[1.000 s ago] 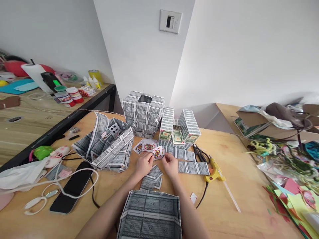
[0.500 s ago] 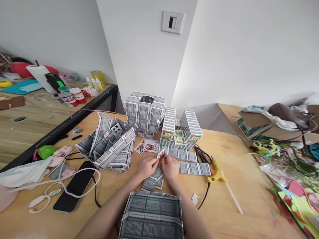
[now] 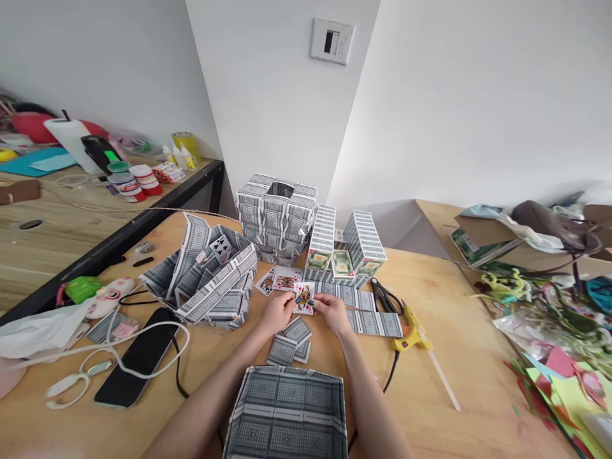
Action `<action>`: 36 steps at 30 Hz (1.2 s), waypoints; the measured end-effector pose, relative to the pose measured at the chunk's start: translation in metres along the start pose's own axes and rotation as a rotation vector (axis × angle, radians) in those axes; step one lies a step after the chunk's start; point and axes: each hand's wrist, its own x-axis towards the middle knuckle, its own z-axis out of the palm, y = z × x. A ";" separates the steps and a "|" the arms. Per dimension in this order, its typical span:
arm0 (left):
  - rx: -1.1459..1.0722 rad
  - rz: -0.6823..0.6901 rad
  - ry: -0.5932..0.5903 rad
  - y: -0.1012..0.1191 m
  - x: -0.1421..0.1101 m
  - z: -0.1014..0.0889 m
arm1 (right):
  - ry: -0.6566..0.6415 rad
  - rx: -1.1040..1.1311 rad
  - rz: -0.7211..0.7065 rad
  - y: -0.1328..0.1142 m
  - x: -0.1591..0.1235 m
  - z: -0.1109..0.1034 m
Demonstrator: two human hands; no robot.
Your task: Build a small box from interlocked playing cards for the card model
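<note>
At the far left of the table [image 3: 444, 287], a white cable [image 3: 183, 347] loops across a phone [image 3: 136, 360]; a sleeve or elbow snagging the loop could drag both. Next comes an open card-covered container [image 3: 241, 290] with loose pieces leaning inside, which a knock from the left side might tip out.

The left hand [image 3: 278, 313] is nearly closed, thumb and fingertips pinching the left edge of a face-up card [image 3: 304, 298]. That card is held above the table between the two hands, just beyond some scattered face-down cards [image 3: 296, 331]. If the fingers squeeze unevenly, it could bow, crease or spring loose onto them. Nearer the body, a card-covered box [image 3: 289, 408] sits between the forearms, where an inward elbow could shove it.

The right hand [image 3: 333, 312] has its thumb and fingertips closed together on the card's right edge, the other fingers curled. It is close to the joined card strips [image 3: 377, 323], so a careless sideways sweep could skew them.

Beyond lie black-handled scissors [image 3: 384, 296] and a yellow glue gun [image 3: 412, 330]. Whether the gun is hot cannot be told; if it is, its nozzle could burn skin, and a forearm catching its cord [image 3: 393, 371] could pull it over the strips.
</note>
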 end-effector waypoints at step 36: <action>-0.608 -0.291 0.176 0.020 0.023 0.019 | 0.054 -0.265 -0.159 0.017 0.001 0.022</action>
